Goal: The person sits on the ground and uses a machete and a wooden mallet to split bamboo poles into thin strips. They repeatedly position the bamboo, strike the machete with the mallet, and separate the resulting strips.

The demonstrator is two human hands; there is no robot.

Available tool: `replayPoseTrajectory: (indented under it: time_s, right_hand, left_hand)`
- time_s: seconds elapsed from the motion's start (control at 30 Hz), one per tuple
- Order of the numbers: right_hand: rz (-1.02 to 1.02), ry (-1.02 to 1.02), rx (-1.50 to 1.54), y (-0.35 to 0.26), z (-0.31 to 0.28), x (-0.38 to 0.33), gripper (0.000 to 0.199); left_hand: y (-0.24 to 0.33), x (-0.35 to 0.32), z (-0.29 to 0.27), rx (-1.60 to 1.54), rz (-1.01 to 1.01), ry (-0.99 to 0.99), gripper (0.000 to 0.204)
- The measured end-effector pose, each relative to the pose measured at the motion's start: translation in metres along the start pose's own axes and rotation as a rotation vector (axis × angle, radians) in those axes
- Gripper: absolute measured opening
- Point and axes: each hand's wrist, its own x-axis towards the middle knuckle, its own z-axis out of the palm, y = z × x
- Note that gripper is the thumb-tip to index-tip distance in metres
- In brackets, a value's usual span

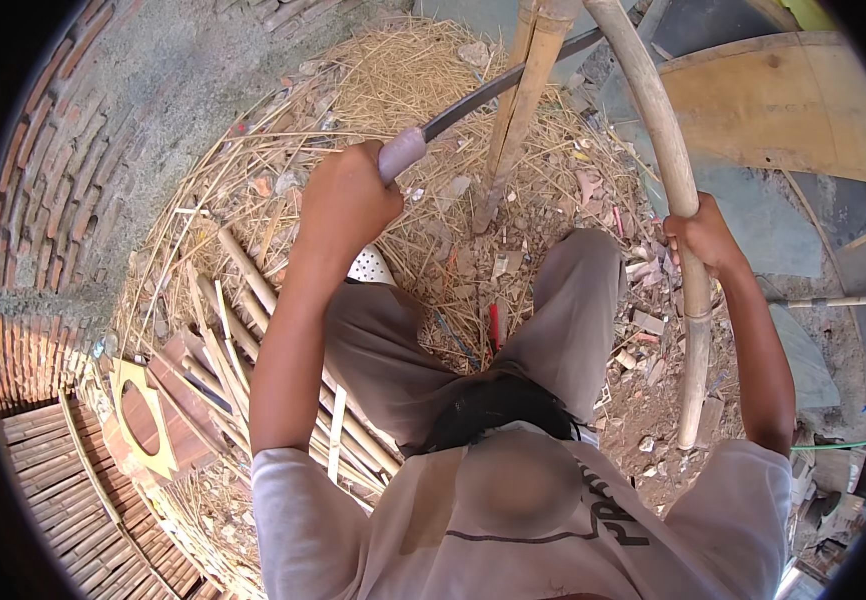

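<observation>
My left hand (pixel 348 205) is closed round the pale purple handle of a machete (pixel 473 98). Its dark blade passes through a lengthwise split in an upright bamboo pole (pixel 515 115), whose foot rests on the littered ground between my knees. The blade's far end reaches the upper part of a thick, slightly curved stick (pixel 661 120); whether they touch, I cannot tell. Wrapped round the middle of that stick is my right hand (pixel 705 238), and its lower end hangs beside my right thigh. The upper ends of pole and stick run out of view.
Straw (pixel 403 75) and wood chips cover the ground ahead. Cut bamboo lengths (pixel 243 265) lie by my left leg, near a yellow cut-out panel (pixel 143 420). A brick wall (pixel 63 200) stands at left. Sheets of board (pixel 783 105) lie at far right.
</observation>
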Motion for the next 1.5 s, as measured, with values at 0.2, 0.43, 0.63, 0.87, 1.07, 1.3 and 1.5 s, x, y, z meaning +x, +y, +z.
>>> replayPoseTrajectory:
  time_s: [0.2, 0.43, 0.63, 0.87, 1.07, 1.3, 1.5]
  right_hand:
    - [-0.024, 0.216, 0.011, 0.082, -0.022, -0.016, 0.012]
    - [0.261, 0.498, -0.192, 0.381, 0.071, -0.006, 0.043]
    - [0.561, 0.487, -0.075, 0.447, 0.15, -0.068, 0.045]
    - [0.551, 0.484, -0.224, 0.552, 0.107, -0.059, 0.05]
    - [-0.373, 0.688, 0.268, 0.192, 0.034, -0.057, 0.028]
    - [-0.08, -0.425, 0.867, 0.002, 0.111, -0.067, 0.048]
    - [-0.137, -0.531, 0.874, -0.014, 0.118, -0.076, 0.034]
  left_hand:
    - [-0.021, -0.021, 0.003, -0.07, -0.138, 0.061, 0.018]
    - [-0.035, -0.015, -0.002, -0.085, -0.195, 0.07, 0.021]
    - [-0.016, -0.009, -0.005, -0.063, -0.193, -0.017, 0.021]
    - [0.045, -0.014, 0.001, -0.481, -0.169, -0.289, 0.038]
    - [0.098, -0.038, 0.025, -0.939, -0.281, -0.374, 0.047]
    - [0.143, -0.069, 0.071, -0.929, -0.112, -0.148, 0.042]
    - [0.135, -0.102, 0.031, -0.389, 0.351, 0.131, 0.059]
